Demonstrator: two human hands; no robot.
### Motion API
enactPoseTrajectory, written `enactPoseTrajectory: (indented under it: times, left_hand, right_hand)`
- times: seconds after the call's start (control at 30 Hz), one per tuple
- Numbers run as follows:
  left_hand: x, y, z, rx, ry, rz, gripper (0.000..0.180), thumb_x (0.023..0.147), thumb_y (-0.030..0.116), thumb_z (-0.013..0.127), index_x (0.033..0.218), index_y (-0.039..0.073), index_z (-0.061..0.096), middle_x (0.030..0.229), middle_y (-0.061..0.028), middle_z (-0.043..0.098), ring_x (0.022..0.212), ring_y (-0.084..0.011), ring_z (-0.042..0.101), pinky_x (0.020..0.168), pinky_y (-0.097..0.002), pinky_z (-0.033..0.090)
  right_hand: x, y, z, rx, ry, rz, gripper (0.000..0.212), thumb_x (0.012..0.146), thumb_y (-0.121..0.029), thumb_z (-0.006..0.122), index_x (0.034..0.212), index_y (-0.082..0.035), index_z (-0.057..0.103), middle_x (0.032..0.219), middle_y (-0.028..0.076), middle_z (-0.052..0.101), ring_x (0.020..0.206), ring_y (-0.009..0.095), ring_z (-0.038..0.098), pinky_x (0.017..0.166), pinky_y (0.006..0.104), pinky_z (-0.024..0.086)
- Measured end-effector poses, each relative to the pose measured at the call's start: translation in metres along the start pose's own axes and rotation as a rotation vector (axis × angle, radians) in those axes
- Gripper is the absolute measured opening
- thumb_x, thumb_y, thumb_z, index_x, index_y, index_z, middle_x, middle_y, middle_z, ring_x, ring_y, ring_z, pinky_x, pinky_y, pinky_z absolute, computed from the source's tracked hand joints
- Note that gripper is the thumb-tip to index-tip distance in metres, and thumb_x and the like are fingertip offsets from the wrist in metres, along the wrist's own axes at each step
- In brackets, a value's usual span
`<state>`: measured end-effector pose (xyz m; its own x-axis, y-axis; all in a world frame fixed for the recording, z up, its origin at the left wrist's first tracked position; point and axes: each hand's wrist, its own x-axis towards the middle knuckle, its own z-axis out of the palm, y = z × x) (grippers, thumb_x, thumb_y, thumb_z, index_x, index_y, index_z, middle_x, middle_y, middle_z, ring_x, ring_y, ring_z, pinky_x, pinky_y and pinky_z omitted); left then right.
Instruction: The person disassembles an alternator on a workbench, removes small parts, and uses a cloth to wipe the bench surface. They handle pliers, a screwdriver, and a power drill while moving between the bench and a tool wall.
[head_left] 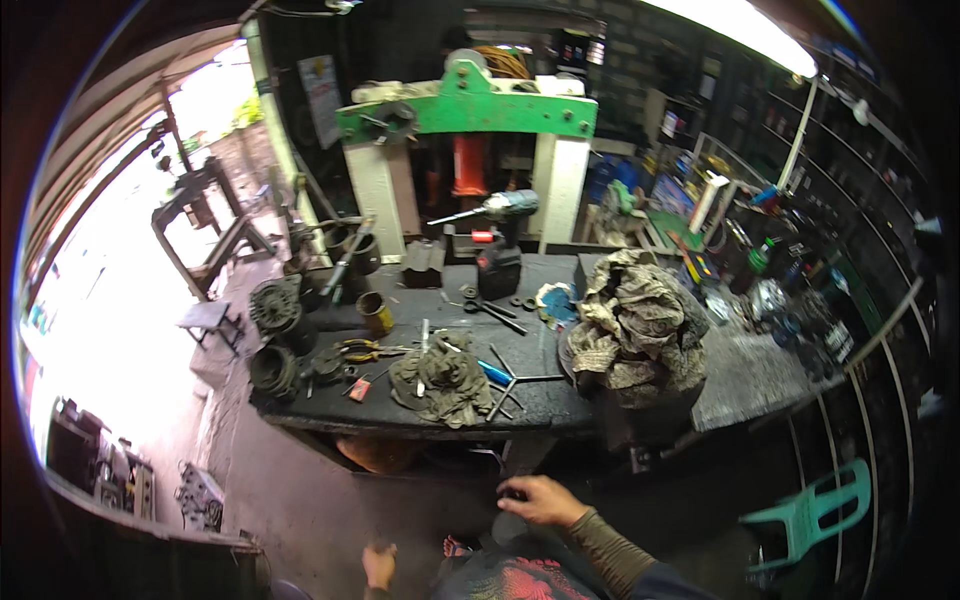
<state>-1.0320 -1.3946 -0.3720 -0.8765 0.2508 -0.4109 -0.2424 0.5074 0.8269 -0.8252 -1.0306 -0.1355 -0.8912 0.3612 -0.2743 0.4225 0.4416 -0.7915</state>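
Note:
My right hand (541, 499) is in front of the workbench (540, 408), below its front edge. Its fingers curl round something dark that I cannot make out. Lower and to the left hangs my left hand (379, 566), small and blurred, with nothing visible in it and its fingers unclear. On the bench nearest my hands lie a crumpled grey-green rag (440, 385) and a four-way lug wrench (512, 380) beside a blue-handled tool (494, 373). Yellow-handled pliers (372, 350) lie left of the rag. A cordless drill (500, 245) stands upright on its battery farther back.
A big bundle of patterned cloth (645, 325) covers something on the bench's right. Metal cylinders (275, 370) stand at its left end. Behind rises a green-beamed press (520, 112). A green plastic chair (815, 515) is at lower right, a small stool (208, 318) at left.

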Motion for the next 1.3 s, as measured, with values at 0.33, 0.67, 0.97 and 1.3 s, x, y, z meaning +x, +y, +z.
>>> enactPoseTrajectory:
  times: [0.33,0.67,0.97,1.3]
  left_hand:
    - [0.092,0.358,0.187,0.468,-0.240,0.927,0.106,0.068,0.028,0.094,0.155,0.009,0.036,0.150,-0.0294,0.040,0.139,-0.0479,0.040,0.113,-0.0514,0.040]
    - [0.167,0.380,0.234,0.615,-0.260,1.022,0.043,0.077,0.013,0.081,0.116,0.005,0.064,0.128,-0.0261,0.050,0.107,-0.0469,0.060,0.092,-0.0514,0.051]
    - [0.187,0.510,0.207,-0.039,-0.243,0.938,0.022,0.080,0.010,0.080,0.084,0.001,0.061,0.082,-0.0074,0.066,0.081,-0.0153,0.060,0.078,-0.0329,0.050]
    - [0.004,0.602,0.221,-0.607,-0.753,1.067,0.017,0.085,0.004,0.076,0.091,0.003,0.060,0.086,-0.0030,0.064,0.082,-0.0118,0.060,0.076,-0.0279,0.050]
  right_hand:
    - [0.009,-0.090,-0.291,-0.879,0.723,0.416,0.135,0.060,-0.077,0.083,0.165,-0.024,0.017,0.164,0.025,0.026,0.140,0.058,0.037,0.108,0.0650,0.042]
    - [-0.005,0.024,-0.314,-0.284,1.143,-0.039,0.031,0.083,-0.007,0.077,0.113,-0.002,0.073,0.108,0.013,0.076,0.099,0.020,0.070,0.094,0.0337,0.054]
    - [-0.174,0.026,-0.256,0.366,1.714,-0.250,0.050,0.095,-0.017,0.068,0.138,0.004,0.056,0.135,0.015,0.063,0.120,0.025,0.062,0.104,0.0370,0.047]
    - [-0.039,-0.033,-0.196,0.107,1.579,-0.252,0.074,0.080,-0.028,0.088,0.137,0.007,0.055,0.127,0.017,0.065,0.118,0.025,0.061,0.104,0.0389,0.047]
